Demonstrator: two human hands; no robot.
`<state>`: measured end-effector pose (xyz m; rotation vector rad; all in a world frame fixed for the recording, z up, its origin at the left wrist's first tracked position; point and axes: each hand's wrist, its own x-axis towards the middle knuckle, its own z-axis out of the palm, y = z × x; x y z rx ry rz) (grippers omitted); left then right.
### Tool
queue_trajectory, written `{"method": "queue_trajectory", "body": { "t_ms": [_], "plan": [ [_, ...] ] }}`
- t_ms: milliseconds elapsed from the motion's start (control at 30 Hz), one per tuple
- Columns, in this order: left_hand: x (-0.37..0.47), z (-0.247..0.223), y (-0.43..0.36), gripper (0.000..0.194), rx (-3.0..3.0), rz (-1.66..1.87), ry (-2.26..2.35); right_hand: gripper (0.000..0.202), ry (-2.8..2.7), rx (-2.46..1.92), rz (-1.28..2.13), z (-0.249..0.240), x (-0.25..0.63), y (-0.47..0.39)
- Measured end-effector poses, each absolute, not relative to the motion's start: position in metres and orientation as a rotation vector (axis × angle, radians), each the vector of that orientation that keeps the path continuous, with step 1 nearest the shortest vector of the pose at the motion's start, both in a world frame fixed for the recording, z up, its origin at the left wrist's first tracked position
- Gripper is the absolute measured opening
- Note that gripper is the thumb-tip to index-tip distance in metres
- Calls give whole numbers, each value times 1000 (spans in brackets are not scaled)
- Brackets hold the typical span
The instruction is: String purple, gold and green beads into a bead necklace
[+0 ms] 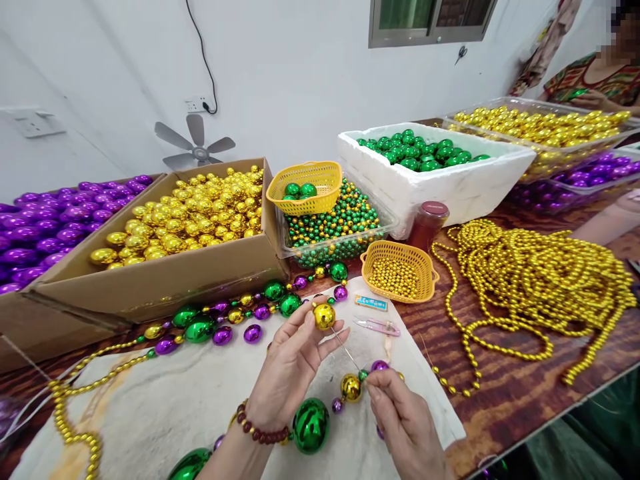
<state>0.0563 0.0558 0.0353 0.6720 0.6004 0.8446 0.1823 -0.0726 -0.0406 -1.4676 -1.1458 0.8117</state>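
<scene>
Left hand: fingertips closed around a round gold bead, palm turned partly up.
Right hand: thumb and forefinger pinched at the near end of the needle, by the small green bead.
Gold bead: within the left grip, at 11 o'clock from the right grip; the needle meets its near side, how deep I cannot tell.
Needle risk: a tilt or hard push could skid it off the smooth bead into a left fingertip.
Bead risk: a loose left pinch could let it roll away over the white cloth.
Snag risk: the large green bead, at 6 o'clock from the left grip, lies close to the bracelet; crossing wrists could catch the strand.
</scene>
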Motion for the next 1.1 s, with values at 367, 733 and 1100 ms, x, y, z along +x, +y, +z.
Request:
{"method": "queue_trajectory", "body": {
  "t_ms": [367,733,1100],
  "plan": [
    [52,34,58,25,683,830,601,25,-1190,-1441,836,-43,187,-71],
    [55,32,57,26,758,851,608,24,-1235,-1521,801,-42,188,-70],
    [71,12,31,32,957,687,675,17,-1233,-1446,939,-33,195,-58]
  ]
}}
